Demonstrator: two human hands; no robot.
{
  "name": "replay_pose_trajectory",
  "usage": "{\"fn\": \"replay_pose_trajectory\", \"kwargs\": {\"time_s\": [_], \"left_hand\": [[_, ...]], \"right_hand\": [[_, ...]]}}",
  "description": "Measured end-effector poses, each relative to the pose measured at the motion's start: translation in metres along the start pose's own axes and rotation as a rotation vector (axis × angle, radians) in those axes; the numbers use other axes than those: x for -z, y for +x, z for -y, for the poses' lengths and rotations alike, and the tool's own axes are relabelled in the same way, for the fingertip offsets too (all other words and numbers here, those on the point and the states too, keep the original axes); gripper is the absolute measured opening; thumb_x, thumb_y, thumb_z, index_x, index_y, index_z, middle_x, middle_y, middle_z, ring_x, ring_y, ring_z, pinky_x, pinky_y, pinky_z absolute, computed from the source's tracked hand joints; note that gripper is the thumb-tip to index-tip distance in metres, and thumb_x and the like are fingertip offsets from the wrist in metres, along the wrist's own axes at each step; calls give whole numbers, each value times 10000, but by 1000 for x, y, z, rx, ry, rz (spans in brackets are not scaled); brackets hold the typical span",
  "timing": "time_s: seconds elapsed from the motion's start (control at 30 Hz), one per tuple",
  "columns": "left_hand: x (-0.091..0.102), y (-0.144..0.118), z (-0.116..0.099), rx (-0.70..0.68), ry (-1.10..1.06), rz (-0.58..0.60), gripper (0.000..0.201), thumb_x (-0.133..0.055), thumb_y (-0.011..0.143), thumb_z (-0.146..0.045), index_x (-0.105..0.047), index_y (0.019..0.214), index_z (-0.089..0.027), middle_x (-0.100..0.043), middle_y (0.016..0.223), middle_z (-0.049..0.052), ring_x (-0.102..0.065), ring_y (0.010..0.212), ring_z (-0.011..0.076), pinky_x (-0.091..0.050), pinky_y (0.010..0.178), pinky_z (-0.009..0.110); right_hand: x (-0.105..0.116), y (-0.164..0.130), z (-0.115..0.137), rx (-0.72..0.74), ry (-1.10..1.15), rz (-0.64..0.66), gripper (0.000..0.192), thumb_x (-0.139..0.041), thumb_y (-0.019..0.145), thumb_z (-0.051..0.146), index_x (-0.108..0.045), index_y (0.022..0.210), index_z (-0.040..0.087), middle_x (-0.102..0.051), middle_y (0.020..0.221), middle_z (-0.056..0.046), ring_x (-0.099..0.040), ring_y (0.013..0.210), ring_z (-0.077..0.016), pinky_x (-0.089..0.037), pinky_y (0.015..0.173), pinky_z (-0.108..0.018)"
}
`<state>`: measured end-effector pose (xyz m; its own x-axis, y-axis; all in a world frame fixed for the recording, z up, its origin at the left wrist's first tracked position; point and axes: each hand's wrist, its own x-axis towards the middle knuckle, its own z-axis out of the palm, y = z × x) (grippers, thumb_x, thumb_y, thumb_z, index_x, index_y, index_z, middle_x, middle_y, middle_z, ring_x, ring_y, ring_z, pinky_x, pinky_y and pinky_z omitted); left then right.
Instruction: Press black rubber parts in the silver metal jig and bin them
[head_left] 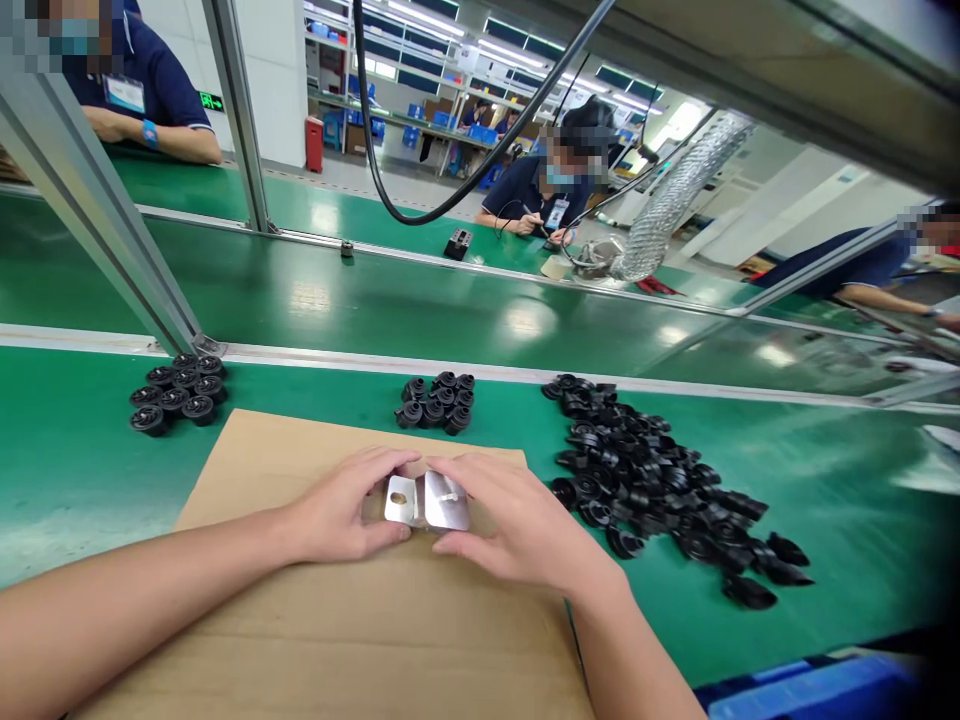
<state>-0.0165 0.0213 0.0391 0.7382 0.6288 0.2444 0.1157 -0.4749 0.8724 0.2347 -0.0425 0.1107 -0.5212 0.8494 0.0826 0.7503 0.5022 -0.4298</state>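
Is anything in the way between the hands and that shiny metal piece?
No. The left hand and right hand both already grip the metal piece, fingers touching its edges above the cardboard sheet. The black parts lie off to the right, apart.

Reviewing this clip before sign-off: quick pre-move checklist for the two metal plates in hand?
1. Both hands on the metal plates: ok; left hand and right hand pinch them from either side.
2. Plates over the cardboard: ok.
3. Plates joined or just side by side: cannot tell.
4. Loose black parts within right-hand reach: ok.
5. Small stacked group beyond the cardboard: ok.
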Motion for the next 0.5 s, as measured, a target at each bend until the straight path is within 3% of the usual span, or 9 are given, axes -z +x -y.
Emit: {"fn": "replay_pose_trajectory", "kwargs": {"time_s": [0.2,0.27,0.4,0.5], "left_hand": [[-1,-1,0,17,-3,-8,651,-770,857,-274,-492,1445,-263,-664,1247,91,-629,1003,239,-556,844,370],[-2,-2,2,29,-9,-9,682,-773,850,-277,-477,1464,-264,-658,1269,99,-631,1016,245,-557,846,377],[-3,-3,6,37,-20,-7,785,-775,851,-277,-399,1540,-287,-647,1308,103,-631,1056,257,-554,867,394],[-3,-3,6,19,-19,-9,797,-776,857,-272,-384,1551,-291,-650,1297,99,-634,1057,255,-551,872,391]], "right_hand": [[-9,4,4,21,-104,0,667,-692,973,372,-439,1580,263,-705,1189,-123,-674,1060,-312,-589,841,-462],[-8,3,2,30,-78,8,707,-713,962,403,-424,1593,269,-692,1243,-130,-662,1113,-324,-584,891,-486],[1,-2,-8,132,112,13,777,-707,967,347,-317,1638,305,-540,1551,-113,-524,1404,-320,-482,1144,-527],[4,-5,-10,102,91,-28,679,-719,979,348,-413,1584,324,-643,1435,-94,-601,1311,-307,-517,1103,-509]]}}
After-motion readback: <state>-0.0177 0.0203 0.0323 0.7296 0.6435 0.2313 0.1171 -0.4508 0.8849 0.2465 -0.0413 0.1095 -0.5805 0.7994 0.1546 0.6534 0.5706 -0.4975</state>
